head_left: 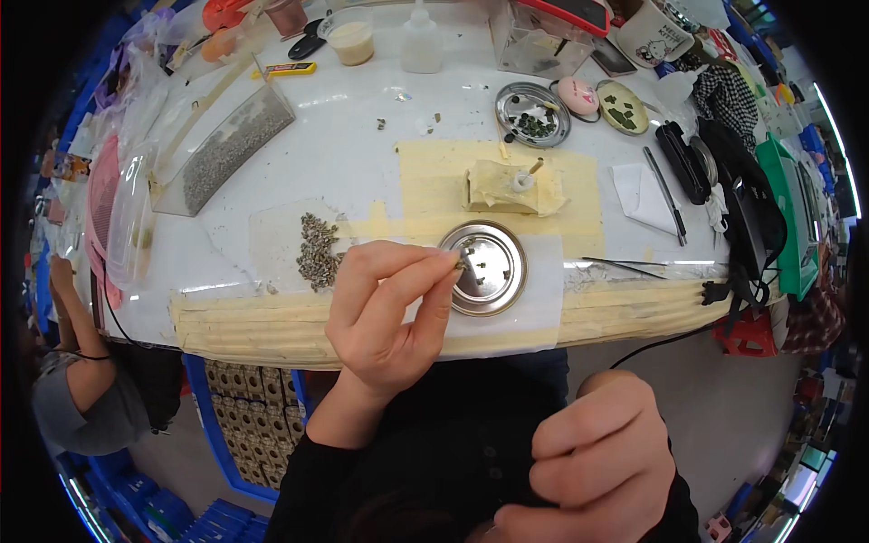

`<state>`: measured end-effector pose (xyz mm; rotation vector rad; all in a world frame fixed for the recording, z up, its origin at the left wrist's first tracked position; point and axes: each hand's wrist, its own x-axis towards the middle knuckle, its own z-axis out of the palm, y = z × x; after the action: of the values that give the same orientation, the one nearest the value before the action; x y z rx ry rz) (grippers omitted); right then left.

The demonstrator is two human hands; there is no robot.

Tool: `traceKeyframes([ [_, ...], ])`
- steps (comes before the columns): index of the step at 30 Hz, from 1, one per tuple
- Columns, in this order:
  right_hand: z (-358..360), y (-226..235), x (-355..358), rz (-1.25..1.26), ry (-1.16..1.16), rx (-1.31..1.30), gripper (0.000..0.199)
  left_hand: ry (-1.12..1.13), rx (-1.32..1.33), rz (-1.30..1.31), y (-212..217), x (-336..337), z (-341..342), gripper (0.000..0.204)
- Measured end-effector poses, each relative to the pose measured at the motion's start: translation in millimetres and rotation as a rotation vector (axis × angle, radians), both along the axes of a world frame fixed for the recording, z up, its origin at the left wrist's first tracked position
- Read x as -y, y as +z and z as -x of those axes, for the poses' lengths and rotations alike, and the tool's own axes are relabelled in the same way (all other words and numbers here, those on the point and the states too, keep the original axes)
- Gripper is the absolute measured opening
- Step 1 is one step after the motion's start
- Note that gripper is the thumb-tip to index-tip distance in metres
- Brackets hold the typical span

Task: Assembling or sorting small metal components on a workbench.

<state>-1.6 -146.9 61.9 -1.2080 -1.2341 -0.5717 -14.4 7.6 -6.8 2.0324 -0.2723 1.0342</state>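
While the left hand [385, 308] pinches a small dark part [461, 263] over the round metal dish [489, 271] on the tape-covered white table [362, 154], the right hand [597, 466] rests loosely curled, holding nothing visible, nearer than the dish.

Two hands in the lower half of the frame: left hand [391, 308] at centre, right hand [602, 462] at lower right. Three round metal dishes: one at centre [493, 271], two at upper right [532, 115] [623, 108]. One heap of small grey parts [319, 252] left of centre. One white squeeze bottle [421, 41], one cup of beige liquid [349, 38] and one printed mug [654, 34] along the top. One other person [77, 380] at far left.
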Motion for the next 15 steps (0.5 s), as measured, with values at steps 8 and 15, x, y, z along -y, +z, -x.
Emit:
traceKeyframes([
  [8,-30,-36,17,0.392,-0.292,-0.570,0.023,-0.040,0.008,0.007,3,2,-6,0.025],
  [15,-34,-45,9,0.402,-0.207,-0.770,0.014,-0.033,0.044,-0.017,2,2,-7,0.026],
])
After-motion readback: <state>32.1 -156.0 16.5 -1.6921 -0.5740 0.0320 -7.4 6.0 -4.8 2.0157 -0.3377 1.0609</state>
